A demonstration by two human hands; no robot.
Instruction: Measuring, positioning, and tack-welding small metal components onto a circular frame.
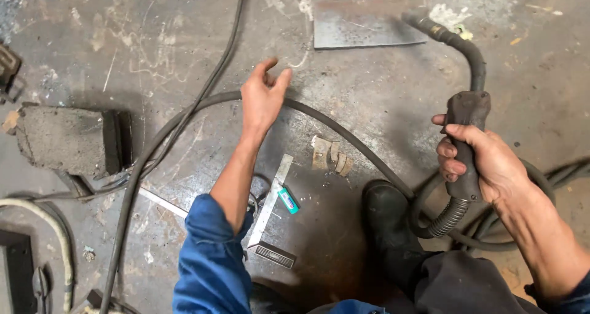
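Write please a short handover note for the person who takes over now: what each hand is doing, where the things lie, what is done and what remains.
Right hand: shut around the handle of the welding torch, neck pointing up and away, hose looping down to the floor beside the black boot.
Left hand: open, empty, fingers spread, raised above the thick black cable.
On the floor: small metal pieces in a cluster, a flat metal strip with a green lighter beside it, a steel plate farther away.
Done: torch is in hand.
Left: no arc or weld visible; pieces lie loose and untouched.
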